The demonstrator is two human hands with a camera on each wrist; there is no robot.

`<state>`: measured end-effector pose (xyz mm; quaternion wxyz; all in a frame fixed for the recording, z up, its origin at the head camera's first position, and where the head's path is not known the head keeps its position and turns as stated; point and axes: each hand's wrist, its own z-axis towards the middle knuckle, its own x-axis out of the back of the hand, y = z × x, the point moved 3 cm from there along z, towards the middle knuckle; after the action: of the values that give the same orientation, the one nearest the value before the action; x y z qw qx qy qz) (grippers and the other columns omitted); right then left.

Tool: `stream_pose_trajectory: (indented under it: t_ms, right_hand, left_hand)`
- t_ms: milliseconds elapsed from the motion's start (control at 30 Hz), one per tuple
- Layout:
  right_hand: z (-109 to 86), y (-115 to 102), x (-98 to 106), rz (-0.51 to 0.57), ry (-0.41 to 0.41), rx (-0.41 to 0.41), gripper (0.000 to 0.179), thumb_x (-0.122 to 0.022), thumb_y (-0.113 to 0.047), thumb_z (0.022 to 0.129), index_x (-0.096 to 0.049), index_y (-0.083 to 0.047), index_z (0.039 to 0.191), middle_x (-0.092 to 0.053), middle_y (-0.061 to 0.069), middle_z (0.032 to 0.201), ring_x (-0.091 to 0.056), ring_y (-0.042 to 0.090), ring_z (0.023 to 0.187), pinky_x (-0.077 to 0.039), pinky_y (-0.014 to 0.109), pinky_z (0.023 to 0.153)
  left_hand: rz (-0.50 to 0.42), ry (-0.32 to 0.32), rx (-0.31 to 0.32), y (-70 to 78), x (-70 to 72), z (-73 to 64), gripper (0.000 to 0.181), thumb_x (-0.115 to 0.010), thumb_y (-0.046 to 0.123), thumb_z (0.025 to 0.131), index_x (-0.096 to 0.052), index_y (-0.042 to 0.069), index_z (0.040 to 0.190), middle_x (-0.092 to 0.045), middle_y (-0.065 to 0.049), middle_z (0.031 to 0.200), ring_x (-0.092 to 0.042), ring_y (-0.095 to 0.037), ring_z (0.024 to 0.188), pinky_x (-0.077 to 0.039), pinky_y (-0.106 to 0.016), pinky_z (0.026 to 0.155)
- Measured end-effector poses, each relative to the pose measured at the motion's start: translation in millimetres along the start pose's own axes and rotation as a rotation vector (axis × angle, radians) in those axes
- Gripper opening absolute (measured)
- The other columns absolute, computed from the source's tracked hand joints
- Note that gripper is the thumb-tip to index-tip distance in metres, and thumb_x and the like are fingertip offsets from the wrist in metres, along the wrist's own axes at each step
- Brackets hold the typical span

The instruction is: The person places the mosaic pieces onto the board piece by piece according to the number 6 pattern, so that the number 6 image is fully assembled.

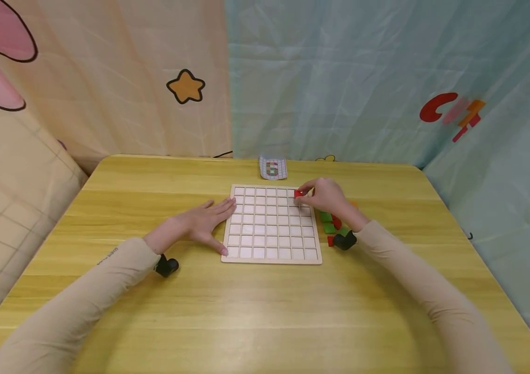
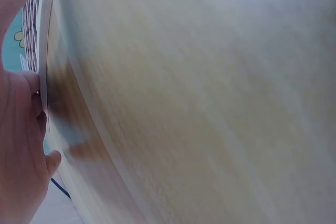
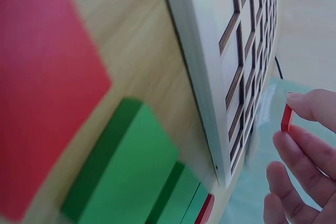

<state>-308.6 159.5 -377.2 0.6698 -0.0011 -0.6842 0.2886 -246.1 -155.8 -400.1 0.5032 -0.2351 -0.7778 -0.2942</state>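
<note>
A pale wooden grid board with rows of square recesses lies on the table. My left hand rests spread against its left edge, thumb near the lower corner and fingers higher up; the left wrist view shows that hand along the board's side. Over the upper right of the grid, my right hand pinches a small red square tile. In the right wrist view the tile is held edge-on between thumb and fingers, above the board.
Right of the board lie several loose tiles, among them green ones and a red one, partly under my right wrist. A small printed card with a coloured grid pattern lies behind the board. Curtains hang beyond the table's back edge.
</note>
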Motion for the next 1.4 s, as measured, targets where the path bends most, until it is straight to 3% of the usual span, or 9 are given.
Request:
stream_pose_trajectory:
  t_ms: [367,633,1067,1400]
  right_hand:
    - [7.8,-13.0,-11.9,-0.015,-0.036,0.010,0.035,-0.074,-0.039,0.083,-0.075,-0.013,0.106,-0.075,0.002,0.095,-0.063,0.015,0.074,-0.046,0.027,0.060]
    - [11.5,-22.5,-17.7,-0.039,-0.064,0.033,0.032,-0.074,-0.036,0.083,-0.075,-0.013,0.106,-0.075,0.003,0.097,-0.065,0.015,0.077,-0.047,0.027,0.062]
    - [16.9,-23.6,-27.1,-0.044,-0.119,-0.025,0.029,-0.072,-0.035,0.085,-0.075,-0.015,0.106,-0.074,0.001,0.096,-0.065,0.015,0.079,-0.048,0.027,0.062]
    - [19.3,-26.6,-28.7,-0.001,-0.144,-0.014,0.030,-0.073,-0.034,0.085,-0.074,-0.015,0.109,-0.074,0.003,0.102,-0.067,0.018,0.087,-0.051,0.029,0.068]
  left_hand:
    - [0.007,-0.015,0.012,1.5,-1.9,0.3,0.123,-0.060,0.076,0.074,-0.001,0.004,0.154,0.009,-0.011,0.162,0.005,-0.026,0.151,-0.004,-0.054,0.121]
    - [-0.002,-0.007,0.006,2.5,-1.2,-0.2,0.123,-0.061,0.074,0.074,-0.002,0.002,0.154,0.007,-0.014,0.162,0.003,-0.029,0.151,-0.006,-0.056,0.120]
    - [0.001,-0.008,0.011,2.1,-0.4,0.4,0.123,-0.061,0.075,0.073,-0.002,0.003,0.154,0.007,-0.013,0.162,0.003,-0.027,0.151,-0.006,-0.055,0.120]
    - [0.006,-0.021,0.019,1.7,0.4,0.0,0.124,-0.061,0.075,0.074,-0.001,0.003,0.154,0.007,-0.012,0.162,0.003,-0.027,0.151,-0.005,-0.055,0.120]
